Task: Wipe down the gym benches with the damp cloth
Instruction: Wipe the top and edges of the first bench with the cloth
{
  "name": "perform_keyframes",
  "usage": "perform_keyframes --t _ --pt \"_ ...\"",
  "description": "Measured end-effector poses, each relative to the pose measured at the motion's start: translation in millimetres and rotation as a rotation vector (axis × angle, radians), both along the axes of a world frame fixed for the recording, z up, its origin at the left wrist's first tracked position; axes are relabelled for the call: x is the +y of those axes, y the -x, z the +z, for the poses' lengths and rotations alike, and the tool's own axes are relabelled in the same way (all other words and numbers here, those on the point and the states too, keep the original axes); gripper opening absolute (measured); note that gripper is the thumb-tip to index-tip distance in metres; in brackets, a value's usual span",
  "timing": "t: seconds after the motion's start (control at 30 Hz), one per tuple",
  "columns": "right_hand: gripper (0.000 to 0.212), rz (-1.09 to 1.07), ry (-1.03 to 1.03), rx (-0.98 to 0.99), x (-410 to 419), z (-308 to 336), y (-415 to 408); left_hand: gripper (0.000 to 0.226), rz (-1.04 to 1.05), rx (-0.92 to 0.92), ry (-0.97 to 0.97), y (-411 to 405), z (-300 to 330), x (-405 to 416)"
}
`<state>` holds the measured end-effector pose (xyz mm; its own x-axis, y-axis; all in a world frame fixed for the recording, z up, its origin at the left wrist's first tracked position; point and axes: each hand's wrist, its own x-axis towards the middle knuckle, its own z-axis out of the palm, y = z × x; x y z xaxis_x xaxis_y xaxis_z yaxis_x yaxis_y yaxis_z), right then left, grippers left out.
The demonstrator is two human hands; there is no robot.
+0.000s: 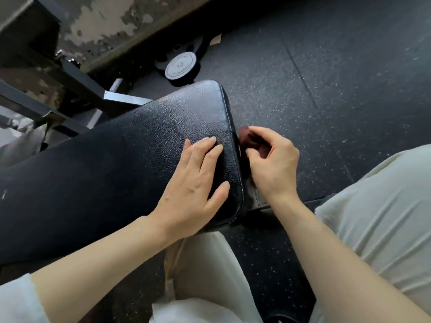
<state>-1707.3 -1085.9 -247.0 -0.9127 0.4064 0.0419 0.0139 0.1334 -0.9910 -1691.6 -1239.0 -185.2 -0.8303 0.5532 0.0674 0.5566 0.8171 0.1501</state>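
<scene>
A black padded gym bench (pixel 112 155) runs from the left edge toward the centre, its leather-look top shiny. My left hand (pixel 193 183) lies flat on the pad near its end, fingers spread and holding nothing. My right hand (pixel 270 164) is at the pad's end edge, fingers closed around a dark reddish-brown cloth (pixel 247 139) pressed against the side of the pad. Most of the cloth is hidden inside my fingers.
A round dumbbell head (pixel 180 66) marked 10 lies on the speckled black rubber floor (pixel 338 89) beyond the bench. Steel frame bars (pixel 70 75) stand at upper left by a peeling wall. My legs in pale trousers (pixel 373 217) straddle the bench end.
</scene>
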Motion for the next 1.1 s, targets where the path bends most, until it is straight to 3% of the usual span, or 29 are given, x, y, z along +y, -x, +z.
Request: perform_keyframes --t 0.13,0.23,0.37,0.53,0.63,0.7,0.77,0.9,1.1 --pt "0.045 -0.043 0.012 0.087 1 16 42 0.035 0.085 0.085 -0.139 52 13 -6" --pt "0.049 0.087 0.035 0.032 -6 10 70 0.044 0.157 0.081 -0.128 90 8 -11" --pt "0.045 -0.005 0.129 0.014 -6 0 78 0.060 0.212 0.026 -0.141 106 -5 -10" --pt "0.048 0.066 0.200 0.016 -10 -10 97 0.059 0.204 0.076 -0.090 105 -16 -7" --pt "0.043 -0.026 0.313 -0.035 -11 -18 91 0.056 0.205 0.064 -0.108 106 -15 -6" --pt "0.038 -0.095 0.407 0.038 -11 -12 83 0.055 0.206 0.060 -0.118 106 -14 -6" --pt "0.038 -0.057 0.410 0.106 -12 -5 82 0.056 0.210 0.058 -0.117 107 -14 -6" --pt "0.051 0.055 0.393 0.053 -13 -17 101 0.055 0.209 0.049 -0.128 109 -15 -7" --pt "0.037 0.025 0.596 0.134 -8 -9 89 0.055 0.203 0.054 -0.113 109 -14 -6"
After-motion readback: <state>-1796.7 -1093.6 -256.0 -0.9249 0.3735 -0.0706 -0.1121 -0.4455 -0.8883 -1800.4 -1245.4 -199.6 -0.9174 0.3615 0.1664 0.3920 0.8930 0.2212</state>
